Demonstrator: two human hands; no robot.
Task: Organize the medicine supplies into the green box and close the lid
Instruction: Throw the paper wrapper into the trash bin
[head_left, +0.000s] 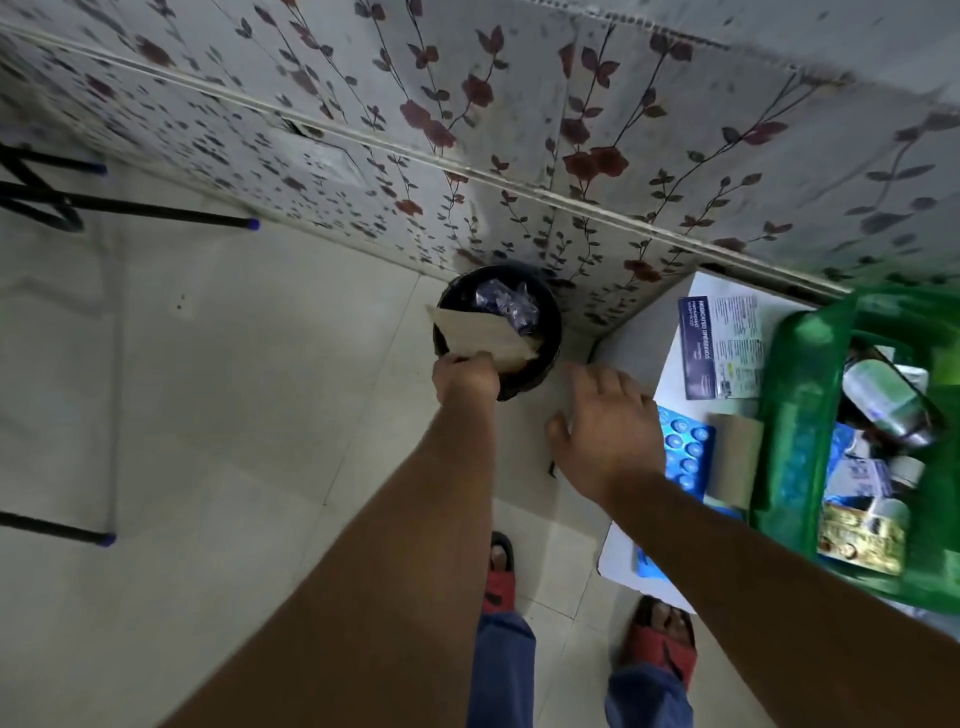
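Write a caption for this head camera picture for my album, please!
Left hand holds brown paper over a black bin while the open right hand hovers near the green box.

Floral-papered wall (467, 104) meets pale tiled floor (234, 389).

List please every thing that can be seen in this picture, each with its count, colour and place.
bin: one, black, on the floor in the wall corner, crumpled plastic inside.
brown paper: one, tan, over the bin's rim.
green box: one, open, on the white table at right, holding bottles and packets.
dressing packet: one, blue and white, on the table beside the box.
blister pack: one, blue, on the table, partly under the right hand.
cardboard piece: one, brown, beside the box.
left hand: grip shut on the brown paper.
right hand: open, fingers spread.
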